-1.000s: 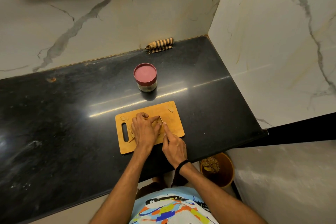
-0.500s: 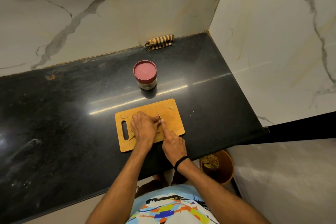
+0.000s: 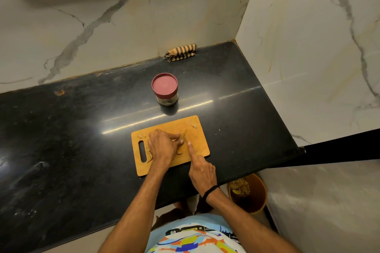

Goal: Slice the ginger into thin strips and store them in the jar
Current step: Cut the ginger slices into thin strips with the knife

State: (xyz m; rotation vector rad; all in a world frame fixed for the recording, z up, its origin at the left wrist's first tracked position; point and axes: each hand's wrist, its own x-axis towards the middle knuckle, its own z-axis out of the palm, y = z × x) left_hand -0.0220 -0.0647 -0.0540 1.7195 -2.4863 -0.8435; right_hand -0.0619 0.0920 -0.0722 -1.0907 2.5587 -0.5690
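Near counter (image 3: pixel 82 129) edge: board (image 3: pixel 198 147) | left hand (image 3: pixel 162 146) on ginger (image 3: pixel 174 140) | right hand (image 3: pixel 202 172), knife (image 3: pixel 184 137)

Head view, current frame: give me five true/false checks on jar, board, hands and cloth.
1. The jar has its red lid on. True.
2. The jar stands on the cutting board. False: it stands on the black counter, behind the board.
3. The left hand holds ginger down on the board. True.
4. The right hand is idle, off the counter. False: it grips a knife over the board, index finger stretched along it.
5. The striped cloth lies against the back wall. True.
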